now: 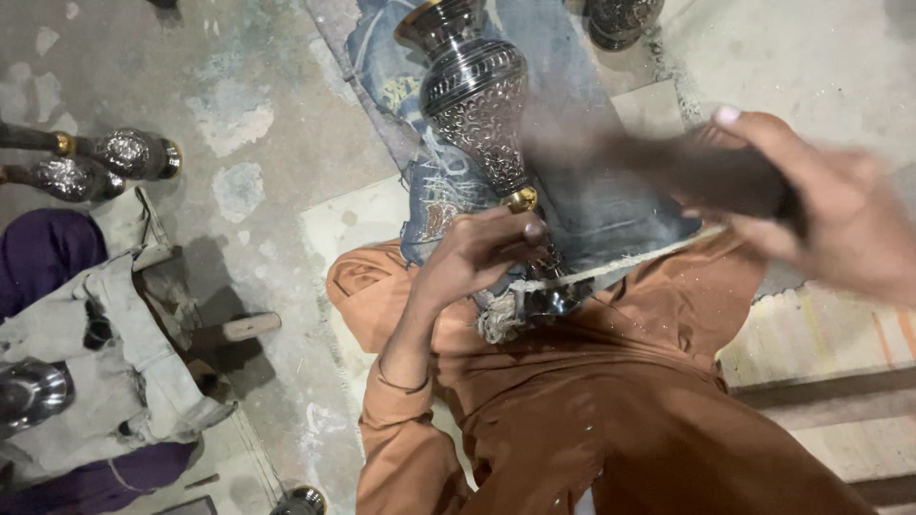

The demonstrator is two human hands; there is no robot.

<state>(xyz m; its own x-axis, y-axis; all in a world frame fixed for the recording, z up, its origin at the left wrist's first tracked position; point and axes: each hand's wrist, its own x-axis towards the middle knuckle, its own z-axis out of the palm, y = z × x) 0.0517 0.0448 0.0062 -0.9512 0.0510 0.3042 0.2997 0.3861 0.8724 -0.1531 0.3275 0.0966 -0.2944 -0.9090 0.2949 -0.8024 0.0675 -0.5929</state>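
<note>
At the bottom middle of the frame, the left hand (482, 250) bends at the wrist and curls tight around the thin neck of a shiny metal vase (474, 100). The vase lies on a blue cloth (582, 205) in the upper middle. At the right, the right hand (821, 215) grips a dark, blurry tool (668, 162). 2 more vases (95, 164) lie at the upper left.

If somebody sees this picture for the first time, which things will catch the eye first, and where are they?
First, the embossed silver vase with a gold band, lying at top centre on blue denim cloth. The left hand grips its narrow neck, while the right hand, at right, holds a dark blurred tool. Two similar metal pieces lie at left on the floor.
</note>
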